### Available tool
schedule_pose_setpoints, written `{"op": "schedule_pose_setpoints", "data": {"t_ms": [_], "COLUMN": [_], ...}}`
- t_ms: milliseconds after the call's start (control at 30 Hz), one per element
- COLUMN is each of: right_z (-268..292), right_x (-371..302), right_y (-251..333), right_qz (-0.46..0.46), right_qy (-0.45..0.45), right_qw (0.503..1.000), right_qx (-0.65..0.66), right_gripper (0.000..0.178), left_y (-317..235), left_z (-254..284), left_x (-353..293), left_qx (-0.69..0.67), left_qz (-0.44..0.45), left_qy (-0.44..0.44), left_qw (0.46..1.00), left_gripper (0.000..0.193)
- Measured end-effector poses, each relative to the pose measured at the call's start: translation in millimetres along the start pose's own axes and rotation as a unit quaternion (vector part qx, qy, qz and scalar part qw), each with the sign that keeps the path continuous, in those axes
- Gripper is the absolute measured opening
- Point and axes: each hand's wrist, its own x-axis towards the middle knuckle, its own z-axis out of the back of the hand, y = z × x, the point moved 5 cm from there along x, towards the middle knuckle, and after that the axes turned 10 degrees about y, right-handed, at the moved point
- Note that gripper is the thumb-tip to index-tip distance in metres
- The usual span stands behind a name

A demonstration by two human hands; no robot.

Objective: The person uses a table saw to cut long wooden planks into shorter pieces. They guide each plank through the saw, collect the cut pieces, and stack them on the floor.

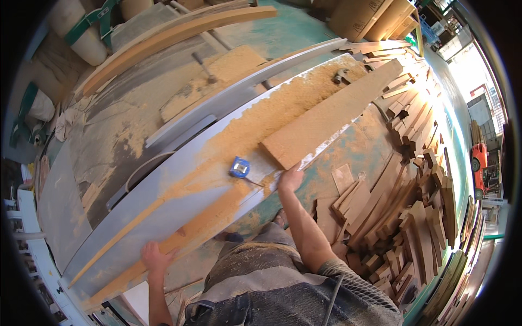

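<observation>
Right hand (290,178) is pressed down with fingers curled over the near corner of the board (331,115), right where it meets the table edge, so it's gripping the end rather than pinching anything small. Left hand (154,257) sits way down the other end, palm flat and fingers spread on a thin strip (179,239) lying along the near edge of the table (136,217); can't tell if it's actually clamping the strip or just resting on it

Board runs away from the right hand, up and to the right across the table, long axis going diagonally toward a hammer (341,76) lying at the far end. So the right hand is the near one for the board; the left is well apart from it. A blue tape measure (239,167) sits on the table just left of the right hand, between the two hands but much closer to the right, with its blade pulled out a bit toward the board

Table is a long grey metal saw bench, absolutely caked in sawdust (272,117), with a fence rail (239,92) running lengthwise behind the board. Floor is green concrete, and to the right there's a big heap of offcuts (413,179). More planks beyond the bench, and daylight pours in from an open side far right
</observation>
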Motion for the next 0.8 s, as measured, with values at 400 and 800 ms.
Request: {"op": "schedule_pose_setpoints", "data": {"t_ms": [400, 800], "right_z": [12, 37], "right_x": [55, 315], "right_y": [22, 36], "right_qz": [-0.015, 0.185], "right_qy": [0.042, -0.006], "right_qw": [0.996, 0.927], "right_qx": [0.074, -0.327], "right_gripper": [0.076, 0.048], "left_y": [-39, -251], "left_z": [-30, -36], "left_x": [27, 136], "left_qx": [0.005, 0.044], "left_qz": [0.025, -0.04], "left_qy": [-0.016, -0.061], "left_qw": [1.0, 0.996], "left_gripper": [0.062, 0.058]}}
